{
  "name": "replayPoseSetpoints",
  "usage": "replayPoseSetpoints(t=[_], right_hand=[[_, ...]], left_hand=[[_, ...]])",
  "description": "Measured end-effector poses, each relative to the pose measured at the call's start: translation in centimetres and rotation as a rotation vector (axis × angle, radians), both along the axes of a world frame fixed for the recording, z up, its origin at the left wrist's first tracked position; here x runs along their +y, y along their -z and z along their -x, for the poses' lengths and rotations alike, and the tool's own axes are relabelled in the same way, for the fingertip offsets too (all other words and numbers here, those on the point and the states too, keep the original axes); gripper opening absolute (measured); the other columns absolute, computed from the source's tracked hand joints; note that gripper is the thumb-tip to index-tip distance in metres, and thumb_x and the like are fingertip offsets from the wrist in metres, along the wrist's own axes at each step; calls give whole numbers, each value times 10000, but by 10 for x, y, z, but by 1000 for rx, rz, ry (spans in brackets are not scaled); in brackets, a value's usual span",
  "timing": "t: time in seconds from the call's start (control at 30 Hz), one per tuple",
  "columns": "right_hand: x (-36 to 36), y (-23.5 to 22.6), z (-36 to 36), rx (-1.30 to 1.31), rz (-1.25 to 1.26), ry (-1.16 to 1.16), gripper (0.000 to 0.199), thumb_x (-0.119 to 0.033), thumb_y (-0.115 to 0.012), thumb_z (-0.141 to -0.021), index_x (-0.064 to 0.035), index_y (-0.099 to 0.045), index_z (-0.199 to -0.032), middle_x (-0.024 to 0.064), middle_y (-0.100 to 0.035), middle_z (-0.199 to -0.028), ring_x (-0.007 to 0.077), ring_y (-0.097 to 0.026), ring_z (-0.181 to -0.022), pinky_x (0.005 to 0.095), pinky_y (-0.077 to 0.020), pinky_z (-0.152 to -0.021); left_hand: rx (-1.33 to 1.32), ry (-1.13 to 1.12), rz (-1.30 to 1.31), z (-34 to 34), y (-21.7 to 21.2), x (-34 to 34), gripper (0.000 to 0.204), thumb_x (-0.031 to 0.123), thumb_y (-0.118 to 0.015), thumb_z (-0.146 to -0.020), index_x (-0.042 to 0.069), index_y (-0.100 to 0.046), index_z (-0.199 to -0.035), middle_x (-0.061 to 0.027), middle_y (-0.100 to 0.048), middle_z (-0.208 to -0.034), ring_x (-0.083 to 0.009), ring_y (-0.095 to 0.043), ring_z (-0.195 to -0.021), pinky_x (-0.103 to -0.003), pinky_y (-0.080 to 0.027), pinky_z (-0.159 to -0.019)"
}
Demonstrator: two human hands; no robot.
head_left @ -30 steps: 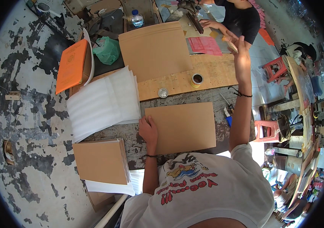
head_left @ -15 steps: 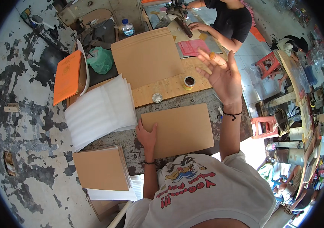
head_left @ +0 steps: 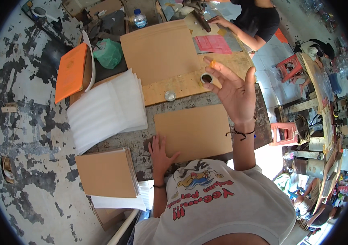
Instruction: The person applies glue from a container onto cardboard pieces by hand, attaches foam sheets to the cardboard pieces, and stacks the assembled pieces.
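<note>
The left hand (head_left: 160, 152) lies flat, palm down, fingers spread and gripping nothing, its fingertips resting on the near left corner of a brown cardboard sheet (head_left: 194, 131). That sheet is a plain, smooth rectangle of even tan colour, lying flat on the grey worktable (head_left: 139, 145) just beyond the person's chest, its long sides running left to right; it reaches from the left fingertips across to beneath the right wrist.

To the left of the left fingers, near but apart, sits a stack of brown boards (head_left: 105, 172) over white sheets. Farther out on that side a thick fanned pile of white foam sheets (head_left: 107, 109) lies aslant.

The right hand (head_left: 232, 89) is raised above the far right corner of the sheet, palm open toward the camera, fingers splayed wide. A small yellow bit shows at one upper fingertip; whether it is pinched cannot be told. A dark cord circles the wrist.

Just left of the right fingers a small round tin (head_left: 206, 78) stands open on a wooden plank (head_left: 182, 85), its lid (head_left: 170, 96) farther left. Beyond lie a large brown board (head_left: 159, 51), an orange folder (head_left: 71, 72), a green bag (head_left: 108, 53), and another person's hand (head_left: 219, 19).
</note>
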State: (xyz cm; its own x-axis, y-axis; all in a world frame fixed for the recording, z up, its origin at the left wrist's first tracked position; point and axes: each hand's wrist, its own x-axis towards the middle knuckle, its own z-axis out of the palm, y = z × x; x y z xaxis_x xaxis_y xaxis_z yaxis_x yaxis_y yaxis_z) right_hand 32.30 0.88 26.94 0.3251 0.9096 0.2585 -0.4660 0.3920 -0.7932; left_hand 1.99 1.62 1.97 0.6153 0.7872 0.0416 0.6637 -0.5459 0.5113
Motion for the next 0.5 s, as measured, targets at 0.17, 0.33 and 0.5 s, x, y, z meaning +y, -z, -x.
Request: replayPoseSetpoints(t=[0.17, 0.33, 0.5], right_hand=[[3, 16, 15, -441, 89, 348, 628, -518, -344, -1071, -19, -629, -1323, 143, -489, -1491, 239, -494, -1308, 393, -431, -1039], [0, 58, 22, -660, 182, 463, 292, -214, -705, -960, -52, -687, -1201, 137, -523, -1445, 239, -543, -1271, 371, -476, -996], [-18, 97, 35, -781, 312, 515, 269, -163, -810, -855, -43, -694, -1067, 154, -557, -1400, 263, -575, -1243, 373, -497, -979]], left_hand=[[109, 123, -37, 10, -9, -11, 1164, 775, -728, -655, 82, -403, -1532, -225, -222, -1643, -381, -194, -1530, -602, -108, -1213], [130, 86, -50, 9, -4, -14, 1190, 796, -720, -634, 74, -409, -1528, -228, -231, -1641, -365, -195, -1534, -603, -108, -1212], [71, 117, -130, 6, -4, -7, 1180, 800, -709, -637, 68, -426, -1517, -227, -253, -1634, -361, -215, -1529, -598, -122, -1213]])
